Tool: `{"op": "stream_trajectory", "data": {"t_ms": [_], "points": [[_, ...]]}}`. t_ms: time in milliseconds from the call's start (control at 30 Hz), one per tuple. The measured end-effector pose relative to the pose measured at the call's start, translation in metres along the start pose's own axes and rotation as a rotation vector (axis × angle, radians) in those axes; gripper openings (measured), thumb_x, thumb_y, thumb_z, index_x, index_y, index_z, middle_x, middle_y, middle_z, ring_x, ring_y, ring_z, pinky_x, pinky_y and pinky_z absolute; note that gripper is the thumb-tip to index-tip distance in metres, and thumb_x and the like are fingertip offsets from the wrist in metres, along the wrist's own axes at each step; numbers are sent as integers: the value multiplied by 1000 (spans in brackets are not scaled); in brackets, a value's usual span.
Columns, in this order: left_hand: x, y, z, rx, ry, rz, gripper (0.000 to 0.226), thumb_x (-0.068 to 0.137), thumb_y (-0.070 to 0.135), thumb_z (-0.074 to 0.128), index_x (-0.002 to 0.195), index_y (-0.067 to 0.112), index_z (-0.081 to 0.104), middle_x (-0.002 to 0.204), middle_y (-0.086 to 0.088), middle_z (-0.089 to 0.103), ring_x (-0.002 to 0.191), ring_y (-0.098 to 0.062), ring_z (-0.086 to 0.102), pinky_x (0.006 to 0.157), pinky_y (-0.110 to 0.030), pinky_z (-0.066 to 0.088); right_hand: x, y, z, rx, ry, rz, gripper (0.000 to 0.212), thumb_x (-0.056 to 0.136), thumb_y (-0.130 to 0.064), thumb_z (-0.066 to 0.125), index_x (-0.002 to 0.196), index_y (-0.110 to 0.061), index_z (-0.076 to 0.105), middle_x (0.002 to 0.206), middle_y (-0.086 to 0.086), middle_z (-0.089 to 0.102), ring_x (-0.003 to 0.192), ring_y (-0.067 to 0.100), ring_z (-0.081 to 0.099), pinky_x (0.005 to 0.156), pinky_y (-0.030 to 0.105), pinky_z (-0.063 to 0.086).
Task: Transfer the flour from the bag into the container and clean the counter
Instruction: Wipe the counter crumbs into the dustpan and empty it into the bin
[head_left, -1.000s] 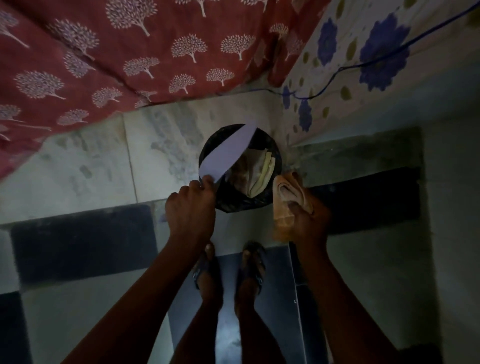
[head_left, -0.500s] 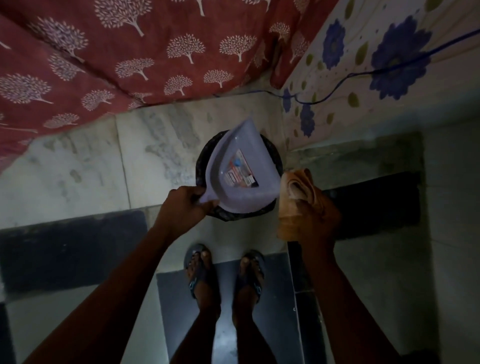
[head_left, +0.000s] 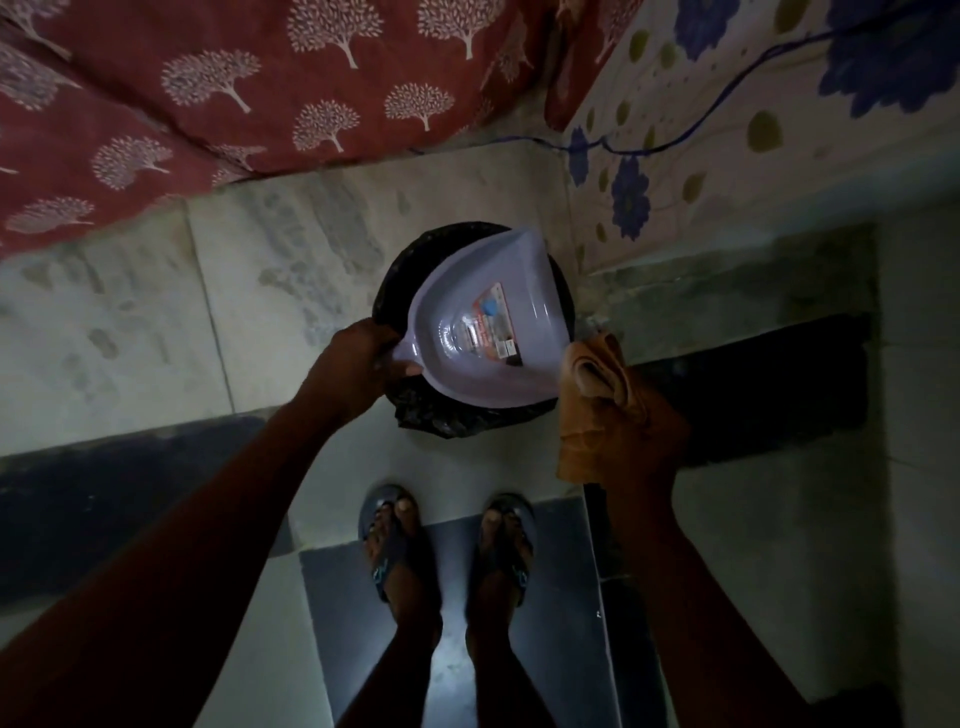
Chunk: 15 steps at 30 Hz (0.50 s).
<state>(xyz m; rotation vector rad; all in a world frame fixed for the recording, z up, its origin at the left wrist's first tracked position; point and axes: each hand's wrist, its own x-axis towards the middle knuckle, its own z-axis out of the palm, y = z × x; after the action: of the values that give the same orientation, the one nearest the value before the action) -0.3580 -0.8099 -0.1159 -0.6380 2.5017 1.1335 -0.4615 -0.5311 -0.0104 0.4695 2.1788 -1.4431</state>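
The person is standing over a black-lined bin (head_left: 470, 421) on the floor, in the far corner where the tiled floor (head_left: 156, 322) is meeting a flower-patterned wall (head_left: 727, 130), and the left hand (head_left: 358, 364) is gripping the handle of a pale lilac dustpan (head_left: 483, 327) with its fingers curled round it. The pan is being held flat over the mouth of the bin, its hollow facing up and its label showing — a placing that, as a judgement, suits tipping counter sweepings into the bin. No flour is showing in the pan's hollow, and the pan is covering nearly the whole opening, so what the bin is holding cannot be told. The right hand (head_left: 639, 415) is clutching a bunched orange cloth (head_left: 587, 395) just right of the bin, kept clear of the pan — likely the wiping cloth for the counter. The flour bag, the container and the counter are not appearing in this view. A red tree-printed fabric (head_left: 234, 78) is hanging across the far left, and the sandalled feet (head_left: 447, 540) are planted on a dark mat (head_left: 545, 623) near the camera.
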Motion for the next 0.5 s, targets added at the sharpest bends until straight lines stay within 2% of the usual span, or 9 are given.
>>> {"op": "stream_trajectory", "data": {"t_ms": [100, 167, 267, 333, 400, 433, 500], "points": [[2, 0, 5, 43, 36, 29, 37, 80, 31, 82, 83, -1, 65, 80, -4, 46, 76, -25, 53, 67, -29, 32, 0, 6, 6, 29, -19, 42, 22, 92, 5, 62, 91, -17, 66, 64, -11, 65, 54, -1, 60, 54, 22, 51], [3, -2, 14, 57, 64, 17, 30, 82, 23, 81, 88, -2, 65, 85, -6, 44, 81, -28, 54, 70, -30, 37, 1, 8, 10, 75, -4, 59, 25, 90, 4, 65, 84, -20, 66, 55, -12, 64, 49, -1, 56, 52, 21, 48], [2, -9, 32, 40, 162, -40, 19, 84, 20, 77, 94, 9, 67, 99, -11, 43, 93, -33, 52, 82, -41, 51, 1, 12, 13, 65, -69, 30, 29, 92, 4, 63, 77, -20, 68, 54, -13, 62, 46, -2, 54, 49, 22, 48], [2, -16, 41, 137, 212, -77, 20, 83, 26, 75, 96, 13, 67, 103, -14, 45, 98, -36, 49, 84, -44, 50, -2, 10, 17, 52, -99, 16, 38, 94, 2, 62, 69, -25, 72, 49, -11, 57, 45, 7, 52, 50, 23, 46], [2, -19, 42, 115, 186, -113, 32, 87, 35, 69, 109, 13, 65, 107, -14, 50, 100, -36, 51, 86, -44, 50, -2, 14, 20, 5, -87, 1, 34, 94, -1, 65, 79, -30, 74, 53, -12, 59, 49, 11, 55, 54, 26, 46], [-2, -14, 38, 61, 174, -142, 39, 88, 36, 66, 119, 13, 61, 111, -14, 50, 102, -35, 52, 87, -46, 52, -6, 12, 21, -21, -58, -17, 29, 93, 1, 66, 91, -27, 72, 58, -16, 64, 53, 4, 60, 56, 25, 49], [-12, 2, 27, -91, 221, -201, 50, 90, 34, 68, 132, 14, 51, 120, -14, 49, 108, -34, 56, 87, -48, 54, -15, 7, 23, -20, 0, -79, 36, 89, 7, 67, 107, -24, 67, 76, -22, 70, 73, -8, 67, 67, 12, 51]]}}
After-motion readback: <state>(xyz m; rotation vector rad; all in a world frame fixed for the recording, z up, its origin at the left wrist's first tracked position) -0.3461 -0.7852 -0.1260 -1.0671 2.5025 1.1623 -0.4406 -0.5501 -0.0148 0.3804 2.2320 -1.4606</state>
